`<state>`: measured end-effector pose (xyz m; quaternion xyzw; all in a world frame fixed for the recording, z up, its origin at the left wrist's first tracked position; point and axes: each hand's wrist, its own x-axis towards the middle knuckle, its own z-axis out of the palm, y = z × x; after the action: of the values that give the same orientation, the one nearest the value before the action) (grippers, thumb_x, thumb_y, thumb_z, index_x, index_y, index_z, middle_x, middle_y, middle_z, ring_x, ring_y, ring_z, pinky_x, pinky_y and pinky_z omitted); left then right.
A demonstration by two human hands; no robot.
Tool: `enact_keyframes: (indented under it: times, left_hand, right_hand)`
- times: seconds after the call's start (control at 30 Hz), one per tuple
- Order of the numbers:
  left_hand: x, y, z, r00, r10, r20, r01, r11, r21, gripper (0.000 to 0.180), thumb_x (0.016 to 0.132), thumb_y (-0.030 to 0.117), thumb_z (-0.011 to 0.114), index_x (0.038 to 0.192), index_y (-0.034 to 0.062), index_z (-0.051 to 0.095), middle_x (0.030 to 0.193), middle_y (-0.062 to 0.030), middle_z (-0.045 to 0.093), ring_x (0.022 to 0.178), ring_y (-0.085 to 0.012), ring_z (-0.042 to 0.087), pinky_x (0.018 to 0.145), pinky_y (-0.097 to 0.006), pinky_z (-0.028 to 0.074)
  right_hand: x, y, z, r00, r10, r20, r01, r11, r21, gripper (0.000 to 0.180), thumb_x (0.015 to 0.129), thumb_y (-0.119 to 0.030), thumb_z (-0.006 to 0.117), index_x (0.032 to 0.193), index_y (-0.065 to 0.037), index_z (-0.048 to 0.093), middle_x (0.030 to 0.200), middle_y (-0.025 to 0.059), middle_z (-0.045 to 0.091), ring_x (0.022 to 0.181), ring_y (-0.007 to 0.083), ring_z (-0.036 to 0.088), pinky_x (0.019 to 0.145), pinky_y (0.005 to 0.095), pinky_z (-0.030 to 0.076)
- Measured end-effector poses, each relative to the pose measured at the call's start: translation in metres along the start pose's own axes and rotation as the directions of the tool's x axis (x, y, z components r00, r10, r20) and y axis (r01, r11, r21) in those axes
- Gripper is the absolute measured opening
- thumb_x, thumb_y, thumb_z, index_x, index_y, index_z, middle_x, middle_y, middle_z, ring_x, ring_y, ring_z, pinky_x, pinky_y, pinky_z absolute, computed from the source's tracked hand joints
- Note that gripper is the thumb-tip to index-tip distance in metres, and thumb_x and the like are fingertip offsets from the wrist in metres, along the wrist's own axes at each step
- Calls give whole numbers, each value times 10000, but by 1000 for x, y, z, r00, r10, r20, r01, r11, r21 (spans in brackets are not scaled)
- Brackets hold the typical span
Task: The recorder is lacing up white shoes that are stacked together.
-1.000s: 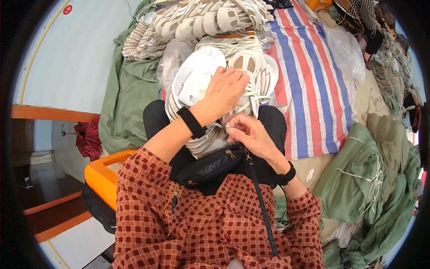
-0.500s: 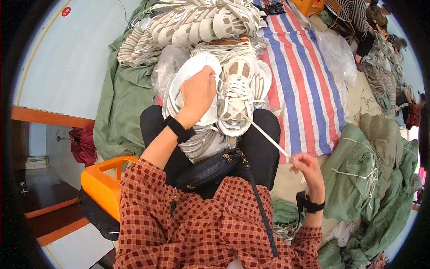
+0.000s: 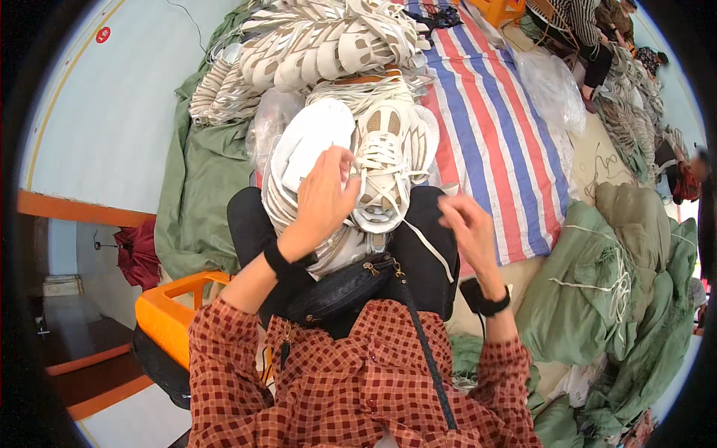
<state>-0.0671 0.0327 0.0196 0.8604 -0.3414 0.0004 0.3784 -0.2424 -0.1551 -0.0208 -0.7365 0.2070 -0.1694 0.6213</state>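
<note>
On my lap, a cream sneaker upper (image 3: 382,160) with tan mesh at the toe lies toe away from me, more uppers stacked under it. White lace is threaded through its eyelets, and a loose lace end (image 3: 432,250) trails over my right thigh. My left hand (image 3: 323,196) is over the near left side of this upper, thumb apart from its bent fingers. Under and beyond that hand lies a white padded upper part (image 3: 317,127). My right hand (image 3: 470,230) hovers right of the lap, fingers loosely bent and apart, away from the lace end.
Beyond my knees lies a large pile of cream uppers (image 3: 328,52). A striped red, white and blue sheet (image 3: 493,149) spreads to the right, with green sacks (image 3: 586,291) nearer. An orange stool (image 3: 168,313) stands at my left. Another person (image 3: 594,45) sits far right.
My right hand has let go of the lace end and moved left and up, and the lace has dropped onto my thigh. My left hand has shifted nearer, off the white upper part.
</note>
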Motion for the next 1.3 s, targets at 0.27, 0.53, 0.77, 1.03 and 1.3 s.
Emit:
enact_keyframes:
  times: [0.27,0.53,0.77,1.03,1.3]
  left_hand:
    - [-35,12,17,965,14,262,-80,967,242,197,761,134,643,919,79,538,723,-88,589,641,-261,611,574,-385,470]
    - [-23,4,37,922,361,140,-385,826,412,164,699,96,627,802,71,501,725,-59,519,706,-233,573,594,-358,446]
    - [-35,11,24,937,154,315,-211,964,159,69,703,76,595,718,54,532,669,-104,536,652,-304,567,566,-394,438]
    - [-55,40,-131,445,120,887,231,942,-243,136,727,85,675,739,35,548,635,-24,479,538,-135,447,506,-270,380]
    - [-67,31,-128,468,-48,882,199,979,-52,124,740,126,680,829,67,617,688,-43,576,637,-201,574,570,-304,446]
  right_hand:
    - [57,-16,69,945,-323,54,275,695,-665,153,807,-106,605,936,-37,561,880,138,588,725,326,623,616,399,502]
    - [46,-17,31,962,-196,189,260,458,-850,97,789,-137,592,783,-41,601,798,148,616,699,336,629,629,415,494]
    - [35,1,10,961,-82,263,202,857,-473,111,809,-136,614,814,-29,645,687,152,631,670,325,626,619,416,470]
    - [61,-4,39,979,37,-203,-73,982,-175,139,821,-135,603,769,-5,599,645,144,629,589,274,629,533,351,461]
    - [64,5,55,997,82,5,-81,984,-160,225,858,-195,603,790,18,581,588,89,584,526,149,559,517,290,435]
